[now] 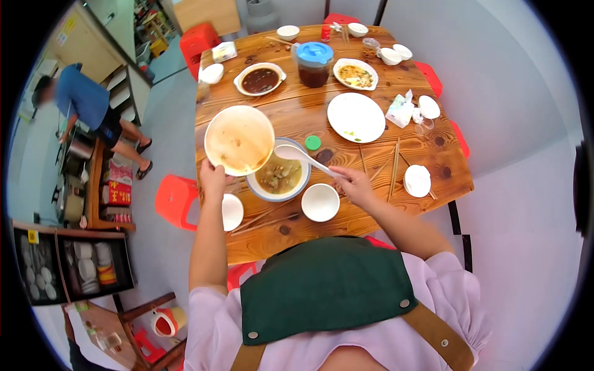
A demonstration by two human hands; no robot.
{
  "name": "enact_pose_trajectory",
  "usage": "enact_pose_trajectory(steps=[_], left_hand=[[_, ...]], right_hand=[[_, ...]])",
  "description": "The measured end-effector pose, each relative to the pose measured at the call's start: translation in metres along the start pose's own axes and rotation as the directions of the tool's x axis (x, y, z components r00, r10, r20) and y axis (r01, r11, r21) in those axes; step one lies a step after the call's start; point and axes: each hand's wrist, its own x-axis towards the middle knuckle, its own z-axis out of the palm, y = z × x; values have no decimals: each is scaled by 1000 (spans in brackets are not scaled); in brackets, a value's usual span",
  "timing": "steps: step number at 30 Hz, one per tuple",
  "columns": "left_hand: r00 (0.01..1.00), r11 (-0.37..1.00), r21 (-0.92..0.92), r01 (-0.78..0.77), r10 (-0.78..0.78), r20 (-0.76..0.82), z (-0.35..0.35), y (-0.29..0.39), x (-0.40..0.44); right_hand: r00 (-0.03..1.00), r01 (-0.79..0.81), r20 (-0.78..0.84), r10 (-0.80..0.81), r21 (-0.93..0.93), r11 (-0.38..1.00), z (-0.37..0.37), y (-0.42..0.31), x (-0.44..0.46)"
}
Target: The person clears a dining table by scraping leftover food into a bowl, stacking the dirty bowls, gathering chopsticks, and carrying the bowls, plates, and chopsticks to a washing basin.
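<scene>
My left hand [213,177] grips the lower rim of a round plate [239,137], which is smeared with orange-brown sauce and tilted up. The plate is above the left side of a soup bowl [304,178] with a blue-grey rim; cloudy broth and solid pieces show inside. My right hand [352,185] is closed around the handle of a white serving spoon [307,159]. Its head is over the bowl's upper edge, beside the plate; whether it touches either, I cannot tell. A small white bowl [320,203] stands just below the soup bowl, and another white bowl [231,212] is under my left wrist.
On the wooden table [371,216] are a blue-lidded pitcher [314,65], a dish of dark sauce [260,80], a dish of leftovers [356,75], a large white plate [355,117], a green cap [313,143], tissues [401,110] and chopsticks [394,170]. Red stools [175,201] surround it. A person [90,99] stands at a counter.
</scene>
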Motion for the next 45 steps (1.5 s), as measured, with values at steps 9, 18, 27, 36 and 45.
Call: enact_pose_trajectory(steps=[9, 18, 27, 36, 45], left_hand=[[846, 880, -106, 464, -404, 348, 118, 20, 46], [885, 858, 344, 382, -447, 130, 231, -31, 117], [941, 118, 988, -96, -313, 129, 222, -74, 157], [872, 923, 231, 307, -370, 319, 471, -13, 108], [774, 841, 191, 505, -540, 331, 529, -34, 154]], right_hand=[[774, -143, -164, 612, 896, 421, -73, -21, -23], [687, -103, -329, 648, 838, 535, -175, 52, -53], [639, -111, -273, 719, 892, 438, -238, 112, -49], [558, -26, -272, 784, 938, 345, -253, 152, -58], [428, -8, -417, 802, 886, 464, -267, 146, -91]])
